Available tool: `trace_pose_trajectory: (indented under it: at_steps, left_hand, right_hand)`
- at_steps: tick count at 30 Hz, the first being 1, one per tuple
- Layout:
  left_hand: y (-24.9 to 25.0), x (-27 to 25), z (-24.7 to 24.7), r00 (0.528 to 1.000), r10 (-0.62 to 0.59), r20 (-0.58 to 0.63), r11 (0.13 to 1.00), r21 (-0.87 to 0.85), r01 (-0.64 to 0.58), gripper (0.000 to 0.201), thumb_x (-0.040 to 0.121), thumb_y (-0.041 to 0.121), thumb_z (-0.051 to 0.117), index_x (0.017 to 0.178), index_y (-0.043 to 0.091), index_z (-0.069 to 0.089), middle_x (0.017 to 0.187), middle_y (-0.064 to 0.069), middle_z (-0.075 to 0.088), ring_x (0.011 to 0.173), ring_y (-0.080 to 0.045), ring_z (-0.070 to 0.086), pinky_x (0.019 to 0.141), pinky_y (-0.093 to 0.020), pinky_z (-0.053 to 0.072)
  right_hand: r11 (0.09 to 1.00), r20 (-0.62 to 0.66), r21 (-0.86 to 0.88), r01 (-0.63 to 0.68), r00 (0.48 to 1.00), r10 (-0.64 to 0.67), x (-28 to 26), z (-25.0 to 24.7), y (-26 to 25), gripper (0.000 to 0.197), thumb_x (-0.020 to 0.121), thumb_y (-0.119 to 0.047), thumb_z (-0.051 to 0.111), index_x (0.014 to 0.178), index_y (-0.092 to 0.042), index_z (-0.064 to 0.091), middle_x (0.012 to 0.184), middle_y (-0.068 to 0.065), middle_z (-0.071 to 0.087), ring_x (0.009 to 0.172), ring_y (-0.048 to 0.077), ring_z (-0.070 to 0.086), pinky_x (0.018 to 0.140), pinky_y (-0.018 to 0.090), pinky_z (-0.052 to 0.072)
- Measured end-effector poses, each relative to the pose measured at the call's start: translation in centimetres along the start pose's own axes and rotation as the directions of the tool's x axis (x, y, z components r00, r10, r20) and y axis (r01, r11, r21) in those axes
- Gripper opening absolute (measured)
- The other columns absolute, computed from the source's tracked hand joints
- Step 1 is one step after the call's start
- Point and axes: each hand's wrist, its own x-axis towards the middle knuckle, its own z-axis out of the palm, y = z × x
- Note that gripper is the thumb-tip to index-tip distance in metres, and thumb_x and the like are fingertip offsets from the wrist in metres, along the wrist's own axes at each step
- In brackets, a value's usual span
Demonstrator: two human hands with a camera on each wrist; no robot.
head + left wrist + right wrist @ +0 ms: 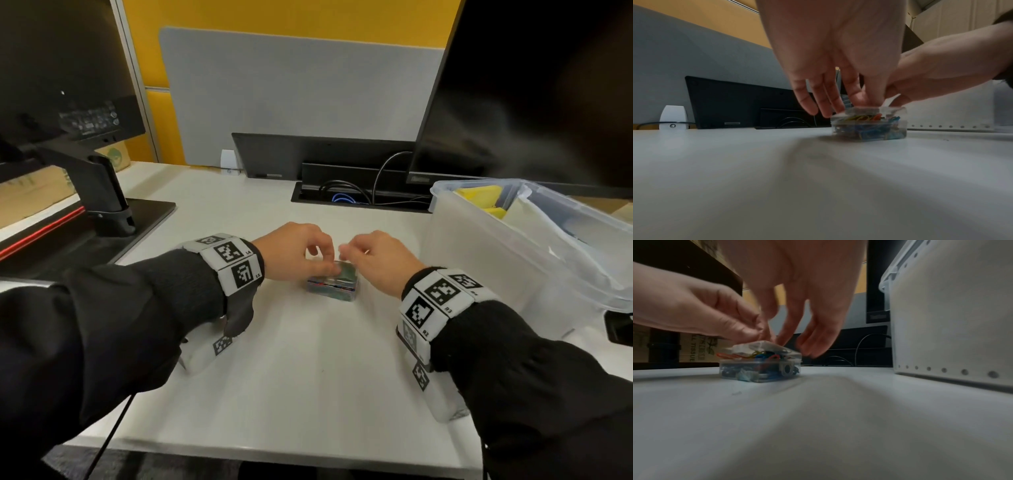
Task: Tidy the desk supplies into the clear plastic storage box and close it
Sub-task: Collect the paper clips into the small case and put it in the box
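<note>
A small clear box of coloured paper clips sits mid-desk, its lid slightly askew. My left hand reaches down over it, fingertips on the lid and thumb at the near side, gripping it. My right hand comes in from the right and pinches the lid's far right edge; its fingers are blurred. The large clear plastic storage box stands open just right of the hands, with yellow items inside. Its lid is not in view.
A black monitor stand stands on the desk at the left and a large dark monitor rises behind the storage box. A cable slot with wires runs along the back. The bare white desk stretches toward me.
</note>
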Motion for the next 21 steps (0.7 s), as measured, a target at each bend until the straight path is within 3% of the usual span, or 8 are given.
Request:
trace_pose_trajectory:
  at_steps: [3,5,8,10,12,16,19,21]
  left_hand:
    - [0.0,0.1,0.1,0.994,-0.025,0.102,0.998,-0.055,0.031,0.013,0.084,0.039,0.062,0.086,0.026,0.061,0.106,0.006,0.062,0.106,-0.013,0.053,0.091,-0.03,0.043]
    - [0.2,0.2,0.2,0.985,-0.057,0.162,0.994,-0.084,0.072,0.013,0.084,0.039,0.062,0.079,0.029,0.055,0.098,0.008,0.062,0.102,-0.013,0.056,0.085,-0.025,0.043]
    - [0.6,0.5,0.1,0.975,-0.116,0.187,0.986,-0.094,0.135,0.024,0.083,0.042,0.064,0.096,0.025,0.053,0.096,0.006,0.058,0.089,-0.012,0.054,0.071,-0.016,0.041]
    - [0.8,0.3,0.3,0.959,-0.161,0.235,0.98,-0.077,0.184,0.04,0.086,0.046,0.058,0.118,0.026,0.046,0.104,0.001,0.057,0.087,-0.015,0.055,0.07,-0.016,0.044]
    - [1.2,0.0,0.4,0.944,-0.176,0.279,0.982,-0.018,0.189,0.05,0.089,0.051,0.048,0.133,0.031,0.035,0.113,-0.004,0.056,0.091,-0.019,0.057,0.07,-0.019,0.047]
    - [2.2,-1.1,0.4,0.92,-0.136,0.368,0.976,-0.109,0.188,0.064,0.084,0.053,0.054,0.14,0.034,0.029,0.122,-0.003,0.049,0.078,-0.024,0.068,0.068,-0.023,0.058]
    - [3.2,-1.7,0.7,0.926,-0.098,0.363,0.978,-0.137,0.157,0.066,0.07,0.042,0.077,0.127,0.026,0.047,0.121,-0.003,0.053,0.088,-0.028,0.069,0.063,-0.027,0.06]
    - [3.7,-1.8,1.2,0.945,-0.106,0.309,0.979,-0.132,0.153,0.056,0.063,0.036,0.083,0.112,0.024,0.057,0.11,-0.004,0.061,0.083,-0.029,0.07,0.06,-0.029,0.06]
  right_hand:
    - [0.999,0.093,0.047,-0.011,0.996,0.006,-0.5,-0.1,0.0,0.021,0.086,-0.031,0.06,0.1,-0.017,0.069,0.096,-0.003,0.059,0.094,0.013,0.055,0.08,0.025,0.042]
    - [0.992,0.093,0.12,-0.033,0.995,0.022,-0.5,-0.3,0.1,0.018,0.083,-0.028,0.066,0.097,-0.017,0.071,0.094,-0.003,0.063,0.095,0.014,0.058,0.086,0.027,0.046]
    - [0.976,0.129,0.188,-0.106,0.988,0.083,-0.5,-0.3,0.2,0.023,0.083,-0.024,0.067,0.104,-0.016,0.067,0.102,0.004,0.068,0.089,0.017,0.062,0.088,0.031,0.051]
    - [0.958,0.162,0.195,-0.211,0.97,0.18,-0.7,0.0,0.3,0.026,0.085,-0.027,0.064,0.105,-0.011,0.06,0.094,0.011,0.07,0.07,0.02,0.063,0.079,0.033,0.053]
    - [0.933,0.235,0.176,-0.313,0.934,0.269,-1.2,0.1,0.2,0.027,0.089,-0.029,0.058,0.092,-0.002,0.055,0.077,0.014,0.065,0.056,0.023,0.058,0.067,0.034,0.053]
    - [0.867,0.292,0.302,-0.396,0.904,0.311,-2.1,0.2,-0.1,0.036,0.094,-0.024,0.051,0.068,-0.001,0.052,0.053,0.012,0.058,0.037,0.018,0.056,0.047,0.025,0.051]
    - [0.888,0.264,0.278,-0.367,0.918,0.296,-2.3,0.2,-0.3,0.035,0.095,-0.022,0.05,0.067,0.0,0.056,0.061,0.016,0.062,0.051,0.025,0.06,0.069,0.038,0.058]
    - [0.892,0.27,0.274,-0.359,0.919,0.287,-2.7,0.2,-0.5,0.035,0.095,-0.019,0.049,0.069,0.002,0.056,0.072,0.022,0.063,0.058,0.028,0.061,0.079,0.043,0.057]
